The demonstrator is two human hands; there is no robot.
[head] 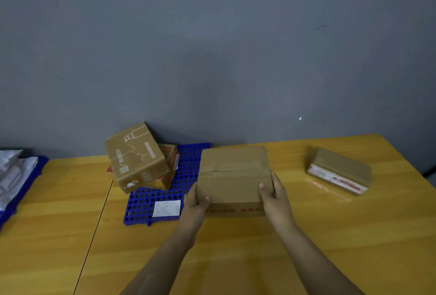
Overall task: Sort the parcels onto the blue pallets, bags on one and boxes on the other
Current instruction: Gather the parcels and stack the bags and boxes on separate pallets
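Both hands, left hand [197,200] and right hand [273,196], gripped a plain brown cardboard box [233,176] beside the blue holed plastic pallet [188,164] mid-frame, while one small taped box [339,170] at right waited.

I'm looking at a parcel-sorting room: boxes [136,156] sitting on a blue pallet [188,164], yellow worktop [330,235], grey wall [212,46].

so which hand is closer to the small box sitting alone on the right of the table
Right. The right hand grips the carried box's right side, nearer the small box; the left hand is on the far side.
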